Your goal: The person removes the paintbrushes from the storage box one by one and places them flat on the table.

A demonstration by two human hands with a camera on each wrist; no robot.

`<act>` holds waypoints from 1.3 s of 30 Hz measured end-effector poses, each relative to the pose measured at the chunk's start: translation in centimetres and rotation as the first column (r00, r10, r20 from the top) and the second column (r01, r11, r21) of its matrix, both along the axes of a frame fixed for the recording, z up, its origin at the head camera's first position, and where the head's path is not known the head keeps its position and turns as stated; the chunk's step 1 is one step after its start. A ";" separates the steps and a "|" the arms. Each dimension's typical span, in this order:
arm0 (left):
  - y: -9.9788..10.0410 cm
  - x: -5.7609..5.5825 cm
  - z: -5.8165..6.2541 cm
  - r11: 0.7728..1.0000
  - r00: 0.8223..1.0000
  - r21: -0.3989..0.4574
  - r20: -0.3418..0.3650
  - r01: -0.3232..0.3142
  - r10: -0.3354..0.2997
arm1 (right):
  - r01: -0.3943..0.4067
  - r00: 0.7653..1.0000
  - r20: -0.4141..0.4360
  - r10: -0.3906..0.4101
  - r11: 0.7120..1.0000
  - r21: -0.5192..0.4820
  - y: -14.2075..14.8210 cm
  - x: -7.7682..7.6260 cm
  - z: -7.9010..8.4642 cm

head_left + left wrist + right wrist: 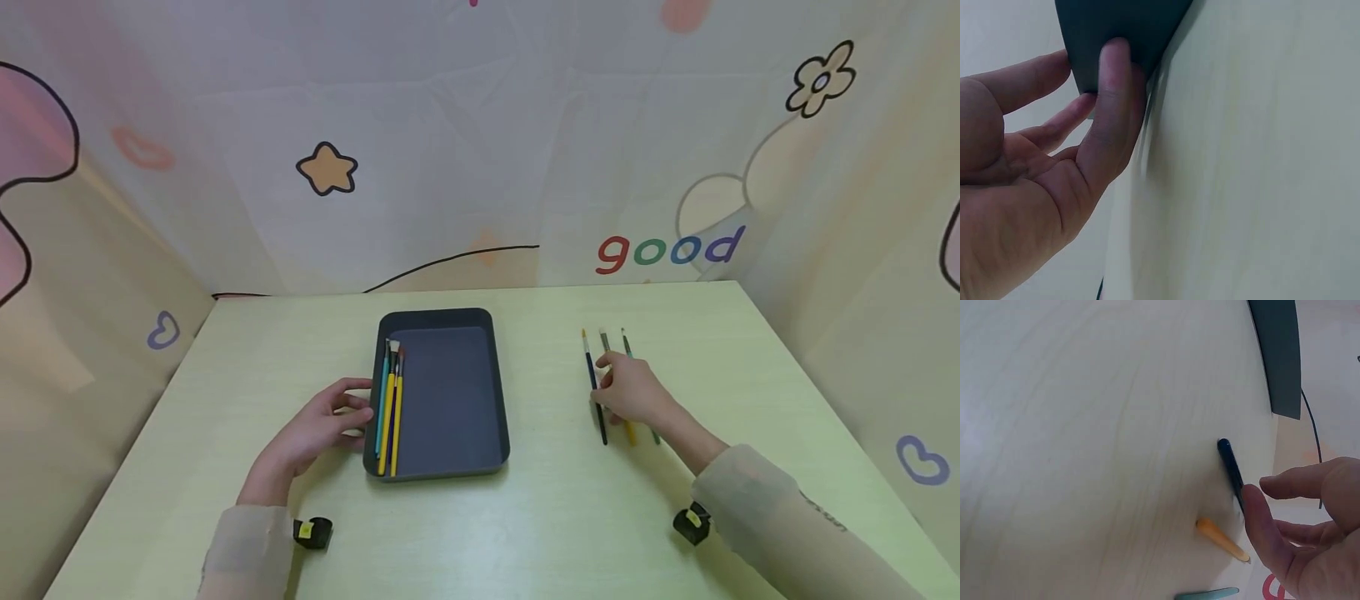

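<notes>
At the left side of a dark grey tray (pixel 457 400), my left hand (pixel 318 429) touches the outer wall and rim with spread, slightly bent fingers. Several paintbrushes (pixel 397 417) with teal and yellow handles lie side by side along the tray's left inside. To the right, my right hand (pixel 633 392) hovers over three paintbrushes on the table. Its thumb and fingers are apart around the dark blue paintbrush (pixel 1230 464), which lies on the table. The orange-yellow paintbrush (pixel 1219 537) and the green paintbrush (pixel 1207 594) are partly hidden under the hand in the head view.
The pale wooden table (pixel 555 517) ends at a printed cloth backdrop (pixel 480 167) behind, with cloth at both sides. Small black wrist devices (pixel 313 533) sit by both sleeves. Bare tabletop separates the tray from the three brushes.
</notes>
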State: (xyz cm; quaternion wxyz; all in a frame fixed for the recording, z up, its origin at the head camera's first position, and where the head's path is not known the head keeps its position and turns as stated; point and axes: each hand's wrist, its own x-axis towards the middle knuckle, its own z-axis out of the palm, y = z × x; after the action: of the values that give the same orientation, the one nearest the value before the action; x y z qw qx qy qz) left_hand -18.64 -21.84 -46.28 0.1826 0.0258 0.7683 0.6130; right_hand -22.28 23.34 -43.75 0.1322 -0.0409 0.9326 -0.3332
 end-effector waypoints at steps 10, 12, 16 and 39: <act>-0.5 0.2 0.3 1.000 1.000 -0.011 0.005 0.025 -0.025 | -0.079 0.989 -0.141 0.041 0.957 -0.280 -2.7 0.9 0.1; -0.7 0.1 0.3 0.999 0.999 -0.008 0.009 0.035 -0.035 | -0.087 0.991 -0.123 0.042 0.918 -0.387 -4.0 1.1 0.2; -1.2 0.1 0.3 0.998 0.998 0.003 0.012 0.063 -0.063 | -0.086 0.996 -0.042 0.076 0.825 -0.559 -7.1 1.5 0.8; -1.3 -0.1 0.1 0.994 0.994 0.044 0.037 0.099 -0.100 | -0.010 0.960 0.168 0.224 0.626 -0.780 -20.1 3.2 -0.9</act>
State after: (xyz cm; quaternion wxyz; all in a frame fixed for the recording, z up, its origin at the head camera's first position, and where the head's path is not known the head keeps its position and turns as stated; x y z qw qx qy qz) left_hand -18.70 -23.15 -46.21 0.2273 0.0558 0.7493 0.6195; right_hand -19.07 3.22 -44.62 0.2392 -0.1123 0.6712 -0.6926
